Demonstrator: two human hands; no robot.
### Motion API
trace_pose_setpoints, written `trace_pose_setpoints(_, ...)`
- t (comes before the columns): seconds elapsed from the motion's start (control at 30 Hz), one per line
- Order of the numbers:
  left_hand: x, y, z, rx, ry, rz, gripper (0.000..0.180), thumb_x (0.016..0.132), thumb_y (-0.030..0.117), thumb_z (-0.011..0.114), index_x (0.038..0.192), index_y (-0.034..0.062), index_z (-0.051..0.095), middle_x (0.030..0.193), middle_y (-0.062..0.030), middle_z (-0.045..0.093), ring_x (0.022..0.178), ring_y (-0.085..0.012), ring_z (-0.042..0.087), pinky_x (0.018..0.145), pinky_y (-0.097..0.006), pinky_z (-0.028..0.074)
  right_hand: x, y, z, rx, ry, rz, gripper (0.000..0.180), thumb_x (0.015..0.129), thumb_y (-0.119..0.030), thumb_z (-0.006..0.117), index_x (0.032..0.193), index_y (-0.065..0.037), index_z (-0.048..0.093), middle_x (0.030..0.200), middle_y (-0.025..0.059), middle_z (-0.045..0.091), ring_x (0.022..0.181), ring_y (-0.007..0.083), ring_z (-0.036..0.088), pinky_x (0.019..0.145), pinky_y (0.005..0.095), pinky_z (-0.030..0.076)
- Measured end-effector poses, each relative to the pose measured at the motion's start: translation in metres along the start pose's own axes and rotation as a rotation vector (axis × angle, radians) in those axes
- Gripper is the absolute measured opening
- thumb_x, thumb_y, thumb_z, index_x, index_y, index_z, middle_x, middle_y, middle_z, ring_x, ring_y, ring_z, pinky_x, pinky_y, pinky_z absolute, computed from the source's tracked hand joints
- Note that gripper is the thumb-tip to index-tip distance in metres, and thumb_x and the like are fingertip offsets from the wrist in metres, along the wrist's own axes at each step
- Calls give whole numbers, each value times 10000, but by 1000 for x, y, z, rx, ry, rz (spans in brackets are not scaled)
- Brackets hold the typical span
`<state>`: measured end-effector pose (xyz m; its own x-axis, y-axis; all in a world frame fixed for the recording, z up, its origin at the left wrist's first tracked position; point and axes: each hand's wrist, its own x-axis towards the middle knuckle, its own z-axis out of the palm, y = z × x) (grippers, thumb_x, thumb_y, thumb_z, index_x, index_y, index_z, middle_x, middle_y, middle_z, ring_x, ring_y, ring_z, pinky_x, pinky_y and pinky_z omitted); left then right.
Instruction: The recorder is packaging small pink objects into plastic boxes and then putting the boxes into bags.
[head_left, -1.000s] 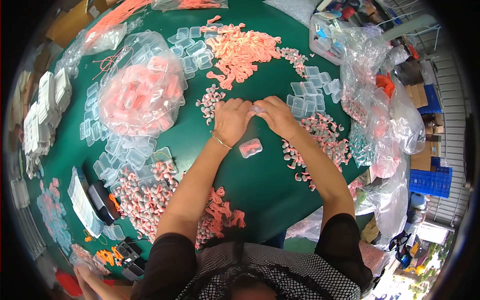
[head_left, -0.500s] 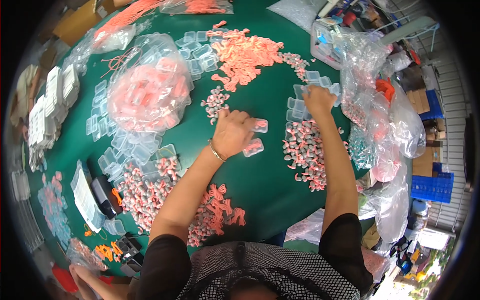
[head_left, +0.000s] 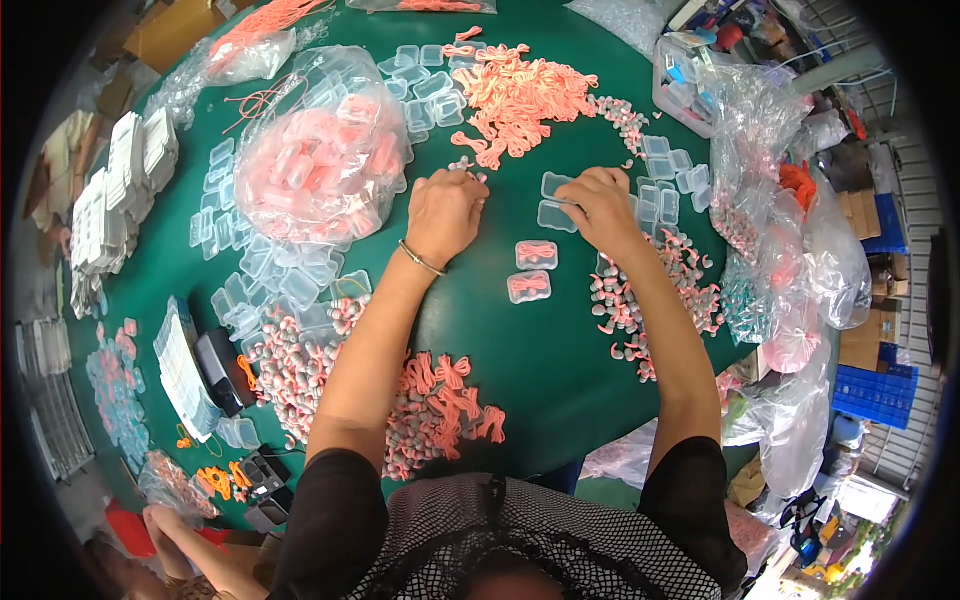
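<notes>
White stacks (head_left: 125, 190): pale, tray-like things piled up over at the far left.
Dark box (head_left: 222, 372): sitting nearer in, just left of a big heap of grey-and-pink bits (head_left: 290, 350).
Bulging bag (head_left: 325, 170): see-through, stuffed with pink-filled cases, with loose clear cases spread around and partly under it.
Left hand (head_left: 445, 212): fingers bent inward, right at a small cluster (head_left: 462, 163) of the same grey-and-pink bits (most of it is hidden behind the knuckles, so I honestly can't tell if anything's pinched). There's a bracelet (head_left: 422, 258) on that wrist.
Cord pile (head_left: 530, 95): loads of bundled coral loops, out past both hands.
Filled cases (head_left: 536, 255): two of them, one just beyond the other on the green worktop (head_left: 560, 370), coral cord showing through.
Open case (head_left: 556, 216): clear, lying spread with both halves side by side, just left of the right hand.
Right hand (head_left: 603, 210): half curled, thumb out at the edge of that case; looks like contact, but I can't tell whether it's actually gripped.
Right-hand heap (head_left: 632, 315): more grey-and-pink bits, partly behind the forearm.
Plastic bags (head_left: 765, 140): a crinkly clear jumble along the right edge.
</notes>
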<state>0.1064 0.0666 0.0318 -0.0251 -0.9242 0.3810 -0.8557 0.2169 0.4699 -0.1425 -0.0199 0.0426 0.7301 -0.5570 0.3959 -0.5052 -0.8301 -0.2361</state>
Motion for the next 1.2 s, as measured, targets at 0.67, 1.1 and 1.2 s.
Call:
trace_pose_setpoints(0.67, 20, 9, 7, 335, -279, 47, 126, 812, 109, 569, 748, 89, 676, 852, -84, 670, 831, -241, 646, 717, -382, 476, 9, 91, -16, -476, -305, 752, 118, 780, -168, 656, 887, -158, 705, 894, 51, 709, 858, 268, 663, 811, 501, 371)
trace_pose_setpoints(1.1, 17, 21, 17, -484, -161, -170, 132, 779, 23, 682, 904, -15, 666, 791, -125, 684, 693, -219, 672, 641, -322, 527, -21, -19, 5, 317, 177, 413, 136, 724, -99, 707, 852, -117, 664, 749, 19, 668, 686, 191, 644, 610, 325, 483)
trace_pose_setpoints(1.2, 9, 46, 35, -571, -129, -261, 125, 751, 49, 707, 872, 28, 684, 769, -116, 681, 673, -228, 660, 627, -326, 520, -32, -30, 23, 275, 193, 454, 125, 734, -107, 726, 837, -137, 662, 731, -19, 661, 711, 190, 627, 703, 354, 438)
